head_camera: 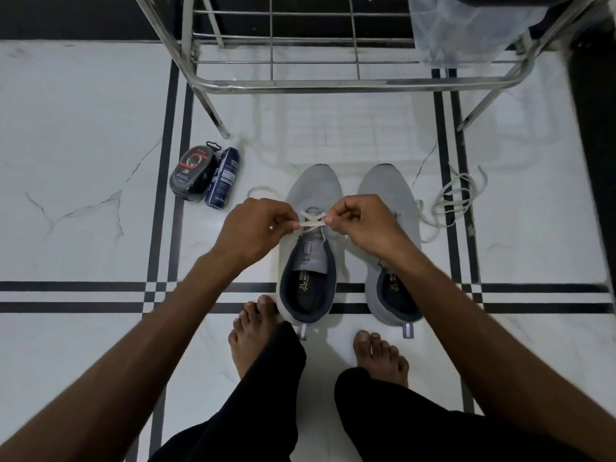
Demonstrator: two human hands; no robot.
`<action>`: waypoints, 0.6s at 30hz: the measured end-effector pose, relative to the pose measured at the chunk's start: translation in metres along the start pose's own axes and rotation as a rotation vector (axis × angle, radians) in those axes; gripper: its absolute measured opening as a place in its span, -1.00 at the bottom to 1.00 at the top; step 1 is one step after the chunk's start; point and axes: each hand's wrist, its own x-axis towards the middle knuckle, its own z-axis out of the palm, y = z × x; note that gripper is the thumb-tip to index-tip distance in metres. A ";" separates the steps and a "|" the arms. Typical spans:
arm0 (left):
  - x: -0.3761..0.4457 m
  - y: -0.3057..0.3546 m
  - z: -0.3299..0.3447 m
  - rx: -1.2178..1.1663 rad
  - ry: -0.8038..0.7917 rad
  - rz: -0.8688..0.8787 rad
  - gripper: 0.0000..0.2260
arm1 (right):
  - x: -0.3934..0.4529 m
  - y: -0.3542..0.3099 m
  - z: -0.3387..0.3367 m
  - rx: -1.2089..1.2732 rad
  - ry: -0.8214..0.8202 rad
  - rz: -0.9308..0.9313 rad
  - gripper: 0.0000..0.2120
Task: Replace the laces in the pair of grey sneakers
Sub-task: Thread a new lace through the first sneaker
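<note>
Left grey sneaker (311, 195): upright on the tiled floor (83, 128), toe pointing away from the person.
White lace (311, 221): crosses its eyelets, pinched by left hand (256, 228) and right hand (363, 225) from either side.
Right grey sneaker (383, 191): just beside it.
Loose lace (456, 195): beyond that.
Black case (193, 173), blue bottle (221, 178): left of it.
Metal rack (333, 83): behind.

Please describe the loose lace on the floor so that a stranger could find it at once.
Start at the metal rack, then the right sneaker before it. The loose lace lies coiled on the floor beside it, the only lace no hand holds.
</note>
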 end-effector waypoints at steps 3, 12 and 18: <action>-0.002 0.006 0.008 0.016 -0.028 0.062 -0.65 | 0.000 0.003 0.014 0.082 0.036 0.021 -0.93; 0.009 0.010 0.021 0.096 0.042 0.021 -0.92 | -0.006 0.025 0.012 -0.007 0.057 0.144 -0.60; 0.010 0.021 0.039 0.202 0.024 0.025 -0.87 | -0.006 0.026 0.025 -0.441 -0.070 0.038 -0.89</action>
